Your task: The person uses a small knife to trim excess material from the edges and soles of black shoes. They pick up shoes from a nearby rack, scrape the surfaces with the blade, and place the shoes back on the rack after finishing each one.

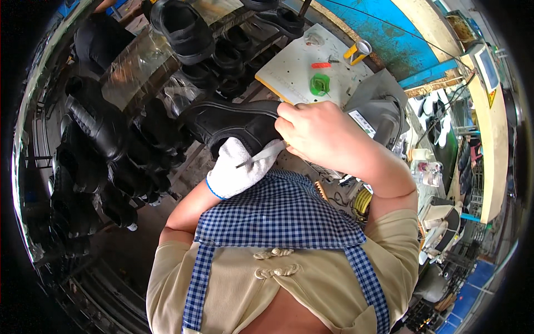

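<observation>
A black shoe (239, 119) lies on its side in front of my chest, its toe to the left and its sole edge turned upward. My left hand (236, 167), in a white knit glove with a blue cuff, is closed on the shoe's near side by the opening. My bare right hand (317, 131) is closed at the shoe's right end, fingertips against the sole edge. From beneath it a pointed metal blade (261, 157) sticks out leftward across the gloved fingers. The blade's grip is mostly hidden by my right hand.
Racks of black shoes (94, 119) stand to the left and ahead. A white table (289, 69) carries a green tape-like roll (319, 84), a red piece (321, 65) and a yellow can (357, 52). Right of it stands a grey machine (378, 106). A person in dark clothing (100, 42) is far left.
</observation>
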Demonstrator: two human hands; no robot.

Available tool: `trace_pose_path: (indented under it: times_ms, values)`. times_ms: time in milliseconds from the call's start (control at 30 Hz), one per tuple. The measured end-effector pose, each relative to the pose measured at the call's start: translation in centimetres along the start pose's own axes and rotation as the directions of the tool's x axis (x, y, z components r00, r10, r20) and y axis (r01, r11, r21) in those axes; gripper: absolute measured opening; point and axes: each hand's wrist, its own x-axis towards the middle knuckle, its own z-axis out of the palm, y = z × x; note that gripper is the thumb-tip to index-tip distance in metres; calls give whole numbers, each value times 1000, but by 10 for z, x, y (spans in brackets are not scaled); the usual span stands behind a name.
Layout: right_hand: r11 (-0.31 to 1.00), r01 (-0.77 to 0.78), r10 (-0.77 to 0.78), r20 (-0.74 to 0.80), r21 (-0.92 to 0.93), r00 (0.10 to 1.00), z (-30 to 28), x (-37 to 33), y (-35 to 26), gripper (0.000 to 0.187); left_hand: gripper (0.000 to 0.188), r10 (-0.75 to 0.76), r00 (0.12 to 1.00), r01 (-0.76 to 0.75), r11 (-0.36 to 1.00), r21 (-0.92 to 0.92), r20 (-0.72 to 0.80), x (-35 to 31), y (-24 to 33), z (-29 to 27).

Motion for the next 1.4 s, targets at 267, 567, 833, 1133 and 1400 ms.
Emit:
trace_pose_path:
  times_ms: [267,567,833,1133,1400]
  values:
    - [967,53,-19,-138,249,990,19,5,15,22,27,9,1000,-9,1000,13,-23,-6,1,-2]
    - [886,4,51,-107,464,993,37,-31,2,22,22,-464,884,414,717,-560,59,20,35,-31]
    - [840,-6,293,-443,543,847,26,-33,6,19,26,-408,912,347,728,-591,34,23,32,-28]
    - [938,-32,120,-237,346,964,6,-20,8,18,32,-94,990,93,996,17,108,9,24,-26]
    - [998,-68,66,-137,-8,988,14,-11,-8,10,31,246,958,-284,713,641,150,-4,15,-14]
